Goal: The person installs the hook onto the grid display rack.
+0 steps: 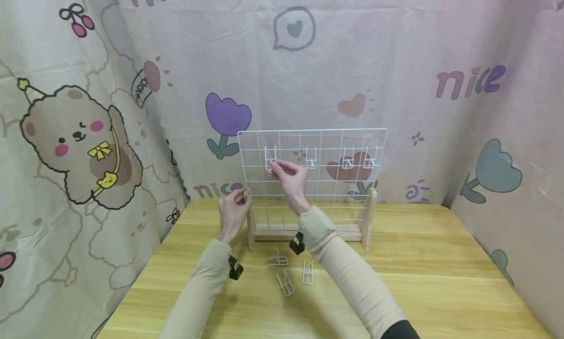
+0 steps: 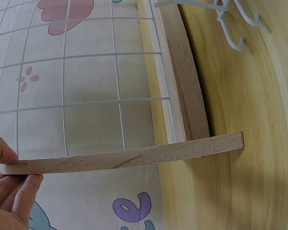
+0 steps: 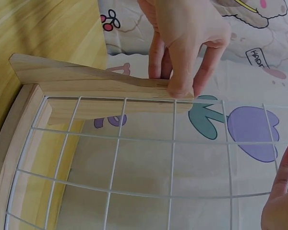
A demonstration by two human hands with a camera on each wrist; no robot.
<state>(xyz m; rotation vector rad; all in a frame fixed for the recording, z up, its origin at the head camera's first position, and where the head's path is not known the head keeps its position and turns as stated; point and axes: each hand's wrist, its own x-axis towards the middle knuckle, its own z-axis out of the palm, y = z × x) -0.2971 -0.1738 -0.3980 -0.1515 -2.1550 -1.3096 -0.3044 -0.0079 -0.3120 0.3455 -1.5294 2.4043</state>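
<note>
A white wire grid panel [image 1: 313,130] stands upright in a wooden stand [image 1: 369,219]. My left hand [image 1: 234,212] pinches the top of the stand's left wooden upright [image 2: 120,155] between thumb and fingers. At the upper left of the grid, my right hand [image 1: 293,181] pinches the lower part of a white wire hook [image 1: 266,158], whose upper prongs overlap the grid's second bar from the top. Fingertips cover part of that hook. In the right wrist view, only part of the right hand [image 3: 281,206] shows, at the lower right edge.
Farther right on the grid hang a wire hook [image 1: 311,162] and two more, close together. Three loose wire hooks lie on the wooden table before the stand: one [image 1: 277,260], another [image 1: 307,273] and a third [image 1: 286,286]. Behind is a printed cloth [image 1: 396,45].
</note>
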